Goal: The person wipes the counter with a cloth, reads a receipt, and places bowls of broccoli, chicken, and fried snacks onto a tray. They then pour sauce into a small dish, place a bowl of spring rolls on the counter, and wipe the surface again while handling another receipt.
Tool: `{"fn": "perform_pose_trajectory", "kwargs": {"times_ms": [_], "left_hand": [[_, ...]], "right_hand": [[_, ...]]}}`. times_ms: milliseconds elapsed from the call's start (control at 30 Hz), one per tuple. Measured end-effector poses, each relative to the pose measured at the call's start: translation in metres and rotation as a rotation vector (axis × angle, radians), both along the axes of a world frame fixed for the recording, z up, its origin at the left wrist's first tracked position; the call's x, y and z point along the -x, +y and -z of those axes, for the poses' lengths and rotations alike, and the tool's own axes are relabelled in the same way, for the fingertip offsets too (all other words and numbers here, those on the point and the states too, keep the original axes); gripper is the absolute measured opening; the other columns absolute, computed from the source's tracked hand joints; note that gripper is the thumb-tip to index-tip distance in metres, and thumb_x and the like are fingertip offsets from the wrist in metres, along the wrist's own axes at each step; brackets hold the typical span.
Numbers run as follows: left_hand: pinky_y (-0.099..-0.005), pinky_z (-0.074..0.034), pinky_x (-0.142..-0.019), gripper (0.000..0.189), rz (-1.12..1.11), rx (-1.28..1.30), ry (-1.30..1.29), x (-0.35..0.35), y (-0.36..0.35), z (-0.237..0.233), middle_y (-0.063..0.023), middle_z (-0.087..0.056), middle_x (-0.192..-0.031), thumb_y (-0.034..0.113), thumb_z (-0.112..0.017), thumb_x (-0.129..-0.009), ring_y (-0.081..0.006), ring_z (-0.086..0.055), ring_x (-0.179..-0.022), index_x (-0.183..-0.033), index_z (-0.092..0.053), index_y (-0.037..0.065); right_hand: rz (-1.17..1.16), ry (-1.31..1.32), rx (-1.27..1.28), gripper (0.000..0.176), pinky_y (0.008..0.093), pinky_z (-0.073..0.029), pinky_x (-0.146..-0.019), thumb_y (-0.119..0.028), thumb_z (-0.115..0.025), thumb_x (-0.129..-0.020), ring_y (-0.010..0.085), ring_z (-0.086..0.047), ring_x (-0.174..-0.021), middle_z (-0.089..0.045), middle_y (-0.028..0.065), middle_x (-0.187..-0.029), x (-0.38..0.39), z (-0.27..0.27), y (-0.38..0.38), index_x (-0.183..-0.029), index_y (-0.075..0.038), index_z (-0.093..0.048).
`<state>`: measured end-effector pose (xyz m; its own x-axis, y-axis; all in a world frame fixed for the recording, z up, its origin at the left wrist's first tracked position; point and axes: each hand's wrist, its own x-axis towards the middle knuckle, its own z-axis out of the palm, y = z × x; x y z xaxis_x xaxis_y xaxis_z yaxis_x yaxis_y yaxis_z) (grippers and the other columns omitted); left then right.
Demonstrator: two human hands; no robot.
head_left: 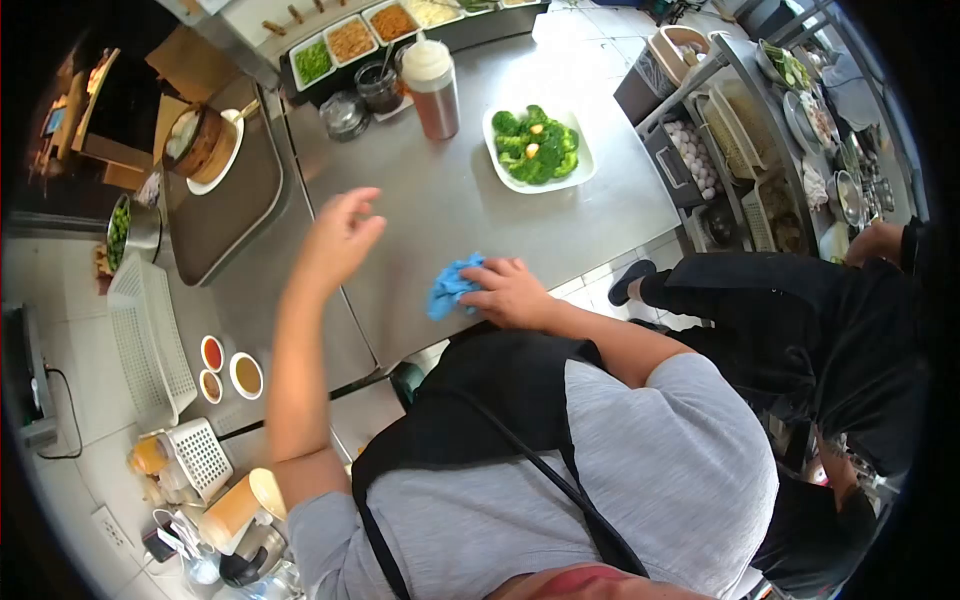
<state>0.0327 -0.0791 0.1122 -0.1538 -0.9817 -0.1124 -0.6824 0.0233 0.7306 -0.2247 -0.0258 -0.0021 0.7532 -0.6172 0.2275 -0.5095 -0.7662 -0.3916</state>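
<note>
My right hand (515, 295) presses a crumpled blue cloth (452, 287) onto the steel counter (420, 215) near its front edge. My fingers lie over the cloth's right side. Above the counter's left part, my left hand (345, 240) is raised with nothing in it, its fingers loosely bent and apart from the thumb. Farther back stands a squeeze bottle (433, 100) with a white cap and reddish-brown contents. To its right sits a white square dish (578, 178) of broccoli (537, 145) with a few pale pieces on top.
Topping trays (350, 40) line the back edge, with small jars (378, 88) before them. At left are a brown tray (225, 225) with a bamboo steamer (200, 145), sauce bowls (246, 375) and a white basket (150, 340). Another person (800, 320) stands at right beside shelving (740, 130).
</note>
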Motion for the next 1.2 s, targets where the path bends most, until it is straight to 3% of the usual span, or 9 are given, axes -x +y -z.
{"fn": "perform_pose_trajectory", "kwargs": {"times_ms": [133, 200, 267, 333, 367, 800, 967, 1033, 1200], "left_hand": [[-0.0254, -0.043, -0.066, 0.040, 0.033, -0.267, 0.319, 0.056, -0.023, 0.065, -0.0072, -0.053, -0.091, 0.020, -0.054, -0.079, -0.0128, -0.053, -0.073, -0.114, -0.043, 0.003], [-0.0265, -0.043, -0.067, 0.052, -0.074, -0.370, 0.452, 0.083, -0.030, 0.082, -0.0083, -0.053, -0.092, 0.022, -0.056, -0.077, -0.0140, -0.053, -0.074, -0.120, -0.034, 0.001], [-0.0286, -0.044, -0.068, 0.066, -0.258, -0.349, 0.508, 0.102, -0.041, 0.085, -0.0100, -0.054, -0.092, 0.024, -0.060, -0.074, -0.0164, -0.053, -0.078, -0.124, -0.026, -0.001], [-0.0331, -0.042, -0.076, 0.077, -0.389, 0.211, 0.191, 0.097, -0.071, 0.100, -0.0123, -0.052, -0.097, 0.027, -0.065, -0.068, -0.0215, -0.052, -0.085, -0.126, -0.022, -0.001], [-0.0353, -0.041, -0.079, 0.082, -0.451, 0.483, 0.020, 0.093, -0.089, 0.107, -0.0135, -0.052, -0.100, 0.028, -0.067, -0.066, -0.0240, -0.051, -0.089, -0.127, -0.020, -0.001], [-0.0354, -0.026, -0.097, 0.082, -0.656, 0.517, 0.448, 0.109, -0.154, 0.100, -0.0205, -0.036, -0.122, 0.024, -0.073, -0.054, -0.0297, -0.033, -0.115, -0.121, -0.031, 0.000], [-0.0334, -0.035, -0.090, 0.076, -0.825, 0.500, 0.625, 0.072, -0.078, 0.051, -0.0133, -0.047, -0.109, 0.018, -0.072, -0.053, -0.0245, -0.044, -0.105, -0.117, -0.034, 0.003], [-0.0333, -0.035, -0.090, 0.077, -0.920, 0.579, 0.590, 0.049, -0.035, 0.037, -0.0130, -0.048, -0.109, 0.018, -0.073, -0.052, -0.0246, -0.045, -0.104, -0.117, -0.034, 0.003], [-0.0309, -0.039, -0.085, 0.072, -1.115, 0.816, 0.434, -0.014, 0.100, 0.004, -0.0065, -0.048, -0.106, 0.009, -0.075, -0.054, -0.0143, -0.046, -0.100, -0.114, -0.035, 0.004]], "right_hand": [[0.363, -0.003, -0.124, 0.028, 0.0422, -0.042, -0.073, -0.009, -0.057, -0.062, 0.0308, -0.052, -0.083, -0.055, 0.0132, -0.093, 0.111, 0.027, -0.051, -0.089, -0.018, -0.059], [0.777, 0.229, 0.350, 0.025, 0.0427, -0.043, -0.067, -0.012, -0.055, -0.067, 0.0311, -0.054, -0.082, -0.056, 0.0156, -0.091, 0.193, 0.027, -0.072, -0.092, -0.014, -0.059], [1.196, 0.316, 0.092, 0.025, 0.0403, -0.043, -0.069, -0.015, -0.054, -0.071, 0.0312, -0.052, -0.082, -0.055, 0.0152, -0.093, 0.278, 0.039, -0.103, -0.097, -0.014, -0.058], [1.263, 0.167, 0.288, 0.025, 0.0401, -0.042, -0.069, -0.016, -0.054, -0.073, 0.0302, -0.052, -0.081, -0.055, 0.0132, -0.091, 0.308, 0.024, -0.129, -0.097, -0.013, -0.058], [1.228, 0.060, 0.368, 0.024, 0.0396, -0.042, -0.070, -0.014, -0.055, -0.073, 0.0308, -0.053, -0.080, -0.055, 0.0129, -0.090, 0.309, 0.019, -0.145, -0.096, -0.012, -0.058], [0.333, 0.048, -0.153, 0.036, 0.0409, -0.041, -0.072, -0.001, -0.049, -0.066, 0.0342, -0.050, -0.082, -0.054, 0.0195, -0.088, 0.131, -0.006, -0.254, -0.100, -0.010, -0.058], [-0.064, -0.083, 0.139, 0.034, 0.0383, -0.038, -0.083, -0.011, -0.049, -0.076, 0.0332, -0.048, -0.099, -0.050, 0.0214, -0.106, 0.123, 0.010, -0.252, -0.109, -0.003, -0.053], [0.209, -0.133, -0.265, 0.035, 0.0385, -0.038, -0.084, -0.011, -0.047, -0.077, 0.0352, -0.047, -0.101, -0.047, 0.0239, -0.108, 0.131, 0.026, -0.256, -0.111, -0.001, -0.050], [0.120, 0.091, 0.080, 0.033, 0.0405, -0.042, -0.078, -0.012, -0.046, -0.079, 0.0371, -0.048, -0.096, -0.047, 0.0245, -0.105, 0.150, 0.039, -0.264, -0.110, -0.002, -0.049]]}}
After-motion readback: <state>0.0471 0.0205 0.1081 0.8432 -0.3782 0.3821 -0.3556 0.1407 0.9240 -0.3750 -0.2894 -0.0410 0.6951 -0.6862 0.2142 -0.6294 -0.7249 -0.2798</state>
